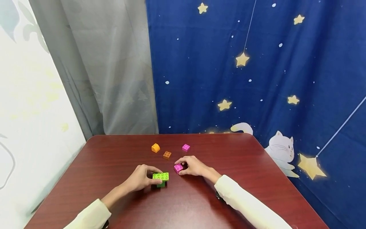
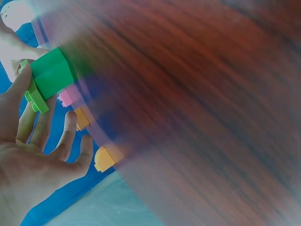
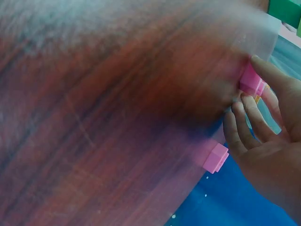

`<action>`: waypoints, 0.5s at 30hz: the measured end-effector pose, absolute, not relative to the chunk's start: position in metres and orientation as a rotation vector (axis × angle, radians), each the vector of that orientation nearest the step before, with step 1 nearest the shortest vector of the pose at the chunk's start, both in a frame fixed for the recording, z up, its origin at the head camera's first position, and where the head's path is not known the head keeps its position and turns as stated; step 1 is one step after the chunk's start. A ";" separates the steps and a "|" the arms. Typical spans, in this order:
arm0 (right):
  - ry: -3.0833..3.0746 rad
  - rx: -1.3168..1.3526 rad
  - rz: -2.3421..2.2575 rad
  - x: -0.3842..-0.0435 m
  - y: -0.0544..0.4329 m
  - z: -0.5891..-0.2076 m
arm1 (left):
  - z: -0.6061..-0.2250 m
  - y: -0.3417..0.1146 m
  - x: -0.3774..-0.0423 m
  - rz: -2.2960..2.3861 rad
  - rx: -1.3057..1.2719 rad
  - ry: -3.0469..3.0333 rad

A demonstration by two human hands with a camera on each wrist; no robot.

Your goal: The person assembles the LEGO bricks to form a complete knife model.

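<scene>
In the head view my left hand (image 1: 142, 178) holds a lime-green studded brick (image 1: 161, 176) between thumb and fingers. A darker green block (image 2: 52, 73) sits joined under it, showing large in the left wrist view. To the right, my right hand (image 1: 193, 166) pinches a magenta brick (image 1: 178, 168) at the tabletop, thumb on the near side and fingers on the far side. The right wrist view shows that magenta brick (image 3: 251, 80) between thumb and fingertips. A gap separates the two held pieces.
Beyond the hands on the dark red table (image 1: 114, 152) lie a yellow curved-top brick (image 1: 155, 148), an orange brick (image 1: 167, 155) and a second pink brick (image 1: 186, 147). Behind the table's far edge hang a grey curtain (image 1: 114, 79) and a blue star-patterned curtain (image 1: 200, 63).
</scene>
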State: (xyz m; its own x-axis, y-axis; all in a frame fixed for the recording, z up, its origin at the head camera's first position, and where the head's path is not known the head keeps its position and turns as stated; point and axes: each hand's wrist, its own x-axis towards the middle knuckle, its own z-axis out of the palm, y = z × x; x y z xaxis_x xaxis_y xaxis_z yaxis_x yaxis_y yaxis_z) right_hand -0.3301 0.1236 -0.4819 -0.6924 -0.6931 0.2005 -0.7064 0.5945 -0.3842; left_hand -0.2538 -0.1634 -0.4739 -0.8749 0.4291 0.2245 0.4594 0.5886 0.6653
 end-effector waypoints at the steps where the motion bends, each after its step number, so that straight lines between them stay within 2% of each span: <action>1: -2.783 1.218 0.682 -0.329 0.123 -0.483 | -0.474 -0.163 -0.253 -1.179 -0.780 -2.760; 15: -2.760 1.150 0.871 -0.332 0.121 -0.480 | -0.475 -0.161 -0.259 -1.133 -0.794 -2.738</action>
State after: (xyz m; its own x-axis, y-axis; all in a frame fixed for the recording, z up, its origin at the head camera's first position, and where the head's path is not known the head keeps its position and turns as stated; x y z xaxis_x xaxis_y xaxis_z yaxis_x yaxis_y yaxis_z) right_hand -0.3316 0.1212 -0.4800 -0.7268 -0.6469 0.2309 -0.6622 0.5707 -0.4856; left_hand -0.2592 -0.1607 -0.4750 -0.8636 0.4342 0.2563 0.4883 0.5937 0.6396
